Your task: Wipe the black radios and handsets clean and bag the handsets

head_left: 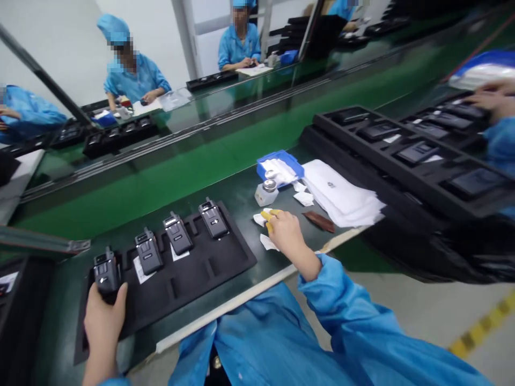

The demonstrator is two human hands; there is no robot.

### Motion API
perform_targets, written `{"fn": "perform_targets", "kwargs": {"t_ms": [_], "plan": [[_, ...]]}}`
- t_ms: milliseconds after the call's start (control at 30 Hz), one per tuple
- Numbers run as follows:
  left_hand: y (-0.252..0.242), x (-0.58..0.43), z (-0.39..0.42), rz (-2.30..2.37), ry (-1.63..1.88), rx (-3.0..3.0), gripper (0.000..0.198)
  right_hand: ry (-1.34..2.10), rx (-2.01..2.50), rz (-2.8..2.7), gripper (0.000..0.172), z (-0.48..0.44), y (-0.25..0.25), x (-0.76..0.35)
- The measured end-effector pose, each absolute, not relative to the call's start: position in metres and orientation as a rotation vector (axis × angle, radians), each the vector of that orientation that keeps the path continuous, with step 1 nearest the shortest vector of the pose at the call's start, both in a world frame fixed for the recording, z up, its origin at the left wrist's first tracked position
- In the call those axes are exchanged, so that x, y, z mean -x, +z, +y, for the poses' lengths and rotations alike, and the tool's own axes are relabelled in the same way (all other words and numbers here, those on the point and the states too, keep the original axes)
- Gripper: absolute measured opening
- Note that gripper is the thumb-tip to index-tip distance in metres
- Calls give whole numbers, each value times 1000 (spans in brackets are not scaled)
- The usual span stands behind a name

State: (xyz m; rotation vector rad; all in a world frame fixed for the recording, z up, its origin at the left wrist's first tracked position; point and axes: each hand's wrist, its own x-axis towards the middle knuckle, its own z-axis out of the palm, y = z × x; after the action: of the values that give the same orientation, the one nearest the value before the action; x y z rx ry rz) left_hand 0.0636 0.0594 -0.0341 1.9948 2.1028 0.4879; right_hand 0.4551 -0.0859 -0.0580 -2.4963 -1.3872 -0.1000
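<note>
1. Head view is showing me the left hand [102, 316] at 8 o'clock, grasping the lower end of the leftmost radio [107, 271] at the left end of a black foam tray [191, 279]; I am not managing to tell whether the radio is resting fully in its slot.
2. Between 4 and 5 o'clock, near the centre, the right hand [284, 233] is touching a white wipe [258, 219] with yellow-covered fingertips; I cannot tell whether it is pinching or only pressing.
3. Three other radios [148, 252] are lying in a row from 8 o'clock towards the centre.
4. On the dark green bench [241, 214], I am seeing a small bottle [264, 194] standing at the centre, a blue bin [296, 165] sitting at 2, white sheets [338, 195] lying at 3, and a brown piece [319, 221] lying between 3 and 4.
5. Between 2 and 3, stacked black trays [374, 150] are holding more devices, and a co-worker's hand [493, 99] is reaching over trays beyond.
6. Past the green partition [201, 145], seated co-workers in blue are working at 10 [134, 75] and 12 [241, 45].
7. Yellow-and-black tape [486, 324] is marking the pale floor [406, 292] around 4.
</note>
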Motion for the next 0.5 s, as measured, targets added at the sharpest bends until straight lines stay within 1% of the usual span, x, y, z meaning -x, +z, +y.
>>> {"fn": "perform_targets", "kwargs": {"t_ms": [67,200,233,300,333,400,500], "plan": [[-33,-71,65,2142,555,-1871,74,-155,2482,-1392,29,-78,-57,-438],[-35,-76,72,2165,710,-1662,82,-245,2304,-1481,33,-61,-57,-395],[-35,-74,74,2172,750,-1613,82,-229,2267,-1520,36,-55,-57,-385],[-35,-68,78,2166,846,-1476,79,-166,2271,-1591,48,-44,-56,-371],[-35,-64,80,2149,901,-1389,75,-128,2305,-1620,57,-38,-56,-366],[-35,-57,85,2068,1016,-1192,59,-61,2386,-1663,69,-27,-55,-361],[-33,-51,93,1841,1155,-930,31,-23,2445,-1696,77,-16,-56,-358]]}}
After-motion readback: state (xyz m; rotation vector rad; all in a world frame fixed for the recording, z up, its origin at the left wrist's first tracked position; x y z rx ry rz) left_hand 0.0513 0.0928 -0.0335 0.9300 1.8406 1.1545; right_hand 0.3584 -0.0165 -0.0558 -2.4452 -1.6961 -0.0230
